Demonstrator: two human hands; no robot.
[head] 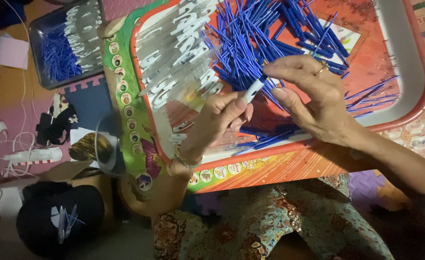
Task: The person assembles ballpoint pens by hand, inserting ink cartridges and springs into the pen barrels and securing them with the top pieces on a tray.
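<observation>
i'm seeing a row of small round stickers (126,98), pale with reddish centres, running down the green border of the low counter (147,159). a pale rectangular label (350,38) is lying flat in the red tray (417,103), partly under blue sticks.
</observation>
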